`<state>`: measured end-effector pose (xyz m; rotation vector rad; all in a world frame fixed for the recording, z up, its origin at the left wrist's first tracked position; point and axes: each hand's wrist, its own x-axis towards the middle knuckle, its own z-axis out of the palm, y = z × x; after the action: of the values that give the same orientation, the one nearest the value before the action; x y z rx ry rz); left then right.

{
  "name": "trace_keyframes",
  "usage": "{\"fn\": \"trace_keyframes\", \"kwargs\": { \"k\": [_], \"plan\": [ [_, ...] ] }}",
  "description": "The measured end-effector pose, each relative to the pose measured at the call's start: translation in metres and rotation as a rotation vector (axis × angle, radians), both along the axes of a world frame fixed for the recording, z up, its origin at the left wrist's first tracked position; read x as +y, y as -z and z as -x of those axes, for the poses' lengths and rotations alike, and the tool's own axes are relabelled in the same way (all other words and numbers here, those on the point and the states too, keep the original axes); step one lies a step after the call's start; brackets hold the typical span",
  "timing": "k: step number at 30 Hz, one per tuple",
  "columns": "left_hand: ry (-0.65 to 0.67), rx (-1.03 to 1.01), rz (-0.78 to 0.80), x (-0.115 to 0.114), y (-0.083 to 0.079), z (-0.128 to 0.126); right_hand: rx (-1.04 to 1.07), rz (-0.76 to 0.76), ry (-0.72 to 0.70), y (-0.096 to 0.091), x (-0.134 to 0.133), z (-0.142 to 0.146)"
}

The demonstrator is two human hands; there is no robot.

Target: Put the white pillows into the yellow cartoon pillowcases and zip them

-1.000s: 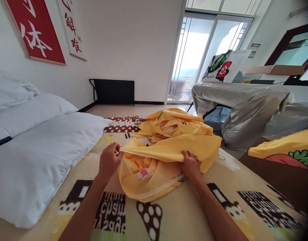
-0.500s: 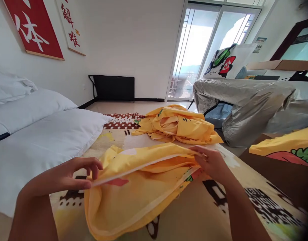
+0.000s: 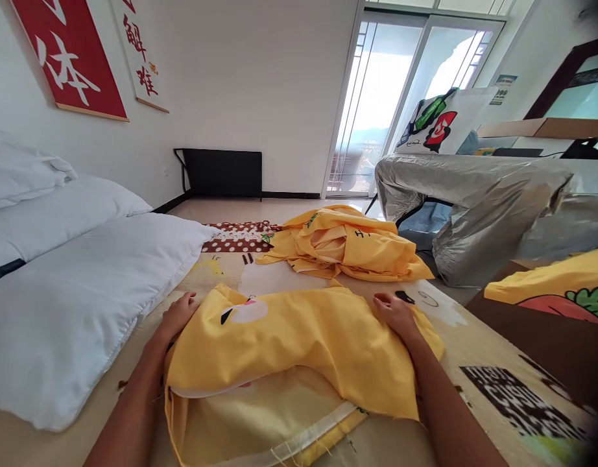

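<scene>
A yellow pillowcase [image 3: 299, 350] with a cartoon print lies on the patterned blanket [image 3: 498, 363] right in front of me, its zipped open end toward me. My left hand [image 3: 178, 312] rests at its far left corner, partly tucked under the cloth, fingers stretched out. My right hand [image 3: 395, 312] lies flat on its far right part, fingers spread. Neither hand grips the cloth. Behind it sits a crumpled heap of more yellow pillowcases [image 3: 345, 245].
White pillows [image 3: 75, 292] are stacked on the left. A silver-covered piece of furniture [image 3: 493, 201] stands at the right, with a yellow carrot-print cushion [image 3: 556, 292] near it. A black folding table [image 3: 224, 172] leans on the far wall by the glass doors [image 3: 386, 97].
Both hands pulled one pillowcase from the heap toward me, held its open edge up, then laid it flat on the blanket and let go, palms now resting on it.
</scene>
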<state>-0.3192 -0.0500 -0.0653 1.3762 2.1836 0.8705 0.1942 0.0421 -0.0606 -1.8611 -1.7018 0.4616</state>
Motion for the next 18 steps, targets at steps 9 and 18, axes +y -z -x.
{"fn": "trace_keyframes", "kwargs": {
  "k": [9, 18],
  "plan": [
    [0.246, -0.262, -0.1, -0.008, -0.011, -0.036, -0.16, 0.075, -0.151, 0.016, -0.004, 0.01],
    [0.504, -0.425, 0.056, -0.011, -0.029, -0.081, -0.308, 0.156, -0.276, 0.001, -0.013, 0.019]
  ]
}}
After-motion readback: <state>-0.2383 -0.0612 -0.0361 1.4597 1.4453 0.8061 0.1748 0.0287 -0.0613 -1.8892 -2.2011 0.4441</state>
